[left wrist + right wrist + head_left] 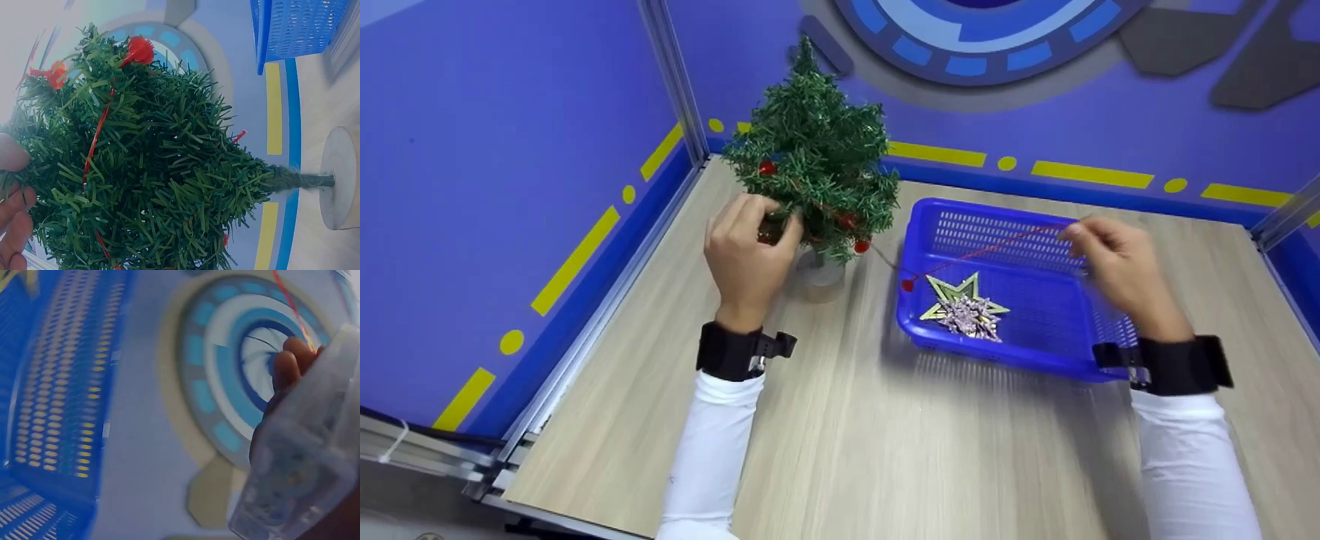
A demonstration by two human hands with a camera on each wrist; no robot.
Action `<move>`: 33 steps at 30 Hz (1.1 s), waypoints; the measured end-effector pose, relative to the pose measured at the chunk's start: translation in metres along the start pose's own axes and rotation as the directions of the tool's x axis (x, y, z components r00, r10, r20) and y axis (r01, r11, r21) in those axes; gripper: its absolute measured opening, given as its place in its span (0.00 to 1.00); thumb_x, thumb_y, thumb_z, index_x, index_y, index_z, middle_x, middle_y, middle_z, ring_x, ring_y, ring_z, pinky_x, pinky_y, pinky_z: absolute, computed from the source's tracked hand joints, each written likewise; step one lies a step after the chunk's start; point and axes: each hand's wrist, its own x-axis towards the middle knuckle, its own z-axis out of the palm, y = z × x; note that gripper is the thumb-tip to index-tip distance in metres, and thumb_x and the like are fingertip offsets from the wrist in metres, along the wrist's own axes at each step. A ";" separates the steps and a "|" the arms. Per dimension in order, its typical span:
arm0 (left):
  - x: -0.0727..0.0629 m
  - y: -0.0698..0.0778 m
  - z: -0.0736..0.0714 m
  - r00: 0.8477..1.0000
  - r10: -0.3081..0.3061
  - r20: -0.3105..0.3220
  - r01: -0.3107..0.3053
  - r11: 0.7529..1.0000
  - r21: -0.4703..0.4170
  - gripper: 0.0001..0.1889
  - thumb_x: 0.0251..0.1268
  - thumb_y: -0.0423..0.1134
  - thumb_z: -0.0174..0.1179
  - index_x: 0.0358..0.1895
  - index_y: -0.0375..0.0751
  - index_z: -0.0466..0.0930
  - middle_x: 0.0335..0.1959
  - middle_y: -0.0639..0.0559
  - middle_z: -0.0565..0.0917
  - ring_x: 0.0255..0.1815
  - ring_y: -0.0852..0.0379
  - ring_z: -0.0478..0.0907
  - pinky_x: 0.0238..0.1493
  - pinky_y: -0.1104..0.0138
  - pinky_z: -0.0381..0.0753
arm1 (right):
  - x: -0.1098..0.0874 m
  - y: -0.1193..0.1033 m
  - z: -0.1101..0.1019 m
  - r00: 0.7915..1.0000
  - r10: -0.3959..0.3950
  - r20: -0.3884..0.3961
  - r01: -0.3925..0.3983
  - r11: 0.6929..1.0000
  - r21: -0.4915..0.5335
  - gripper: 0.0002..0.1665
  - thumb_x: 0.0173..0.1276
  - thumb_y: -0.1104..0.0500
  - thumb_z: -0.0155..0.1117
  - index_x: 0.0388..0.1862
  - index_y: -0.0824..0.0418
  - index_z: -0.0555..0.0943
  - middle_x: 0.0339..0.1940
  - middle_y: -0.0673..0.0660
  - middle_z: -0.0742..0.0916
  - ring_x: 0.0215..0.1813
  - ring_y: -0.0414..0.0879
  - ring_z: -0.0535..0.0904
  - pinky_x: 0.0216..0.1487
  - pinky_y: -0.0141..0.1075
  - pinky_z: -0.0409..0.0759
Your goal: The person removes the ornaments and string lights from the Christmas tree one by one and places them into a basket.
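Note:
A small green artificial Christmas tree [817, 142] stands on a round base [819, 277] at the left. My left hand [750, 244] is at its lower near branches, thumb and fingers around a green sprig [28, 169]. A red string [93, 149] with red flower-shaped pieces [140, 50] winds round the branches. From the tree, its loose part [990, 247] stretches rightward over the basket to my right hand [1117, 259], which pinches it. In the right wrist view, a see-through plastic case [298, 467] lies along that hand's curled fingers [292, 360].
A blue plastic basket [1012, 358] sits right of the tree. Inside lie a gold star [952, 289] and a glittery pinkish snowflake [971, 319]. A red piece [908, 285] hangs over its left rim. Blue printed walls [547, 150] bound the wooden table [840, 420].

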 end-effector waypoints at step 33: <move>0.003 -0.003 -0.003 0.996 -0.044 0.081 0.047 0.998 -0.039 0.11 0.57 0.44 0.69 0.30 0.41 0.79 0.28 0.49 0.82 0.30 0.49 0.78 0.35 0.54 0.71 | 0.004 -0.069 0.090 0.779 0.057 0.624 0.169 0.940 -0.297 0.33 0.70 0.39 0.66 0.66 0.57 0.77 0.62 0.58 0.84 0.63 0.56 0.81 0.64 0.55 0.78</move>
